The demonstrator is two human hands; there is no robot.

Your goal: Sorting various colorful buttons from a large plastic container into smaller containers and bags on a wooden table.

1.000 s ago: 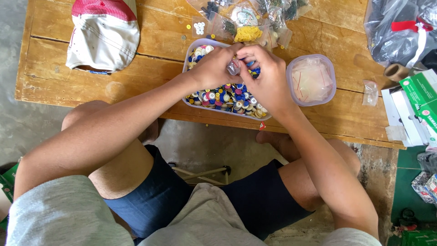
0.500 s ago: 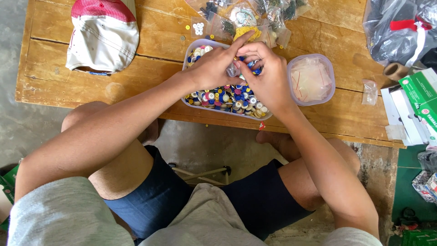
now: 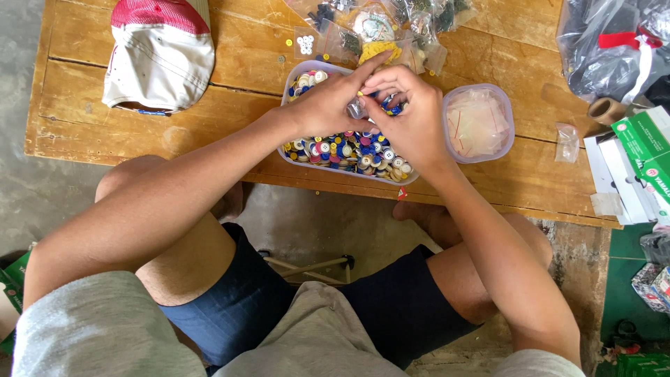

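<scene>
Clear, thin and slippery, the small plastic bag (image 3: 357, 108) is pinched at its rim between both hands' fingers (image 3: 377, 94) above the button tub (image 3: 293, 80) near the table's front edge.

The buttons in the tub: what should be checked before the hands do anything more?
1. Tub fully on the bench: not ok, its near edge sits at the bench edge.
2. Buttons inside the tub: ok.
3. Both hands over the tub: ok, left hand and right hand meet above it.
4. Small clear bag pinched between them: ok.
5. Grip on a button: cannot tell, fingers hide it.
6. Second tub within reach: ok, beside the right hand.
</scene>
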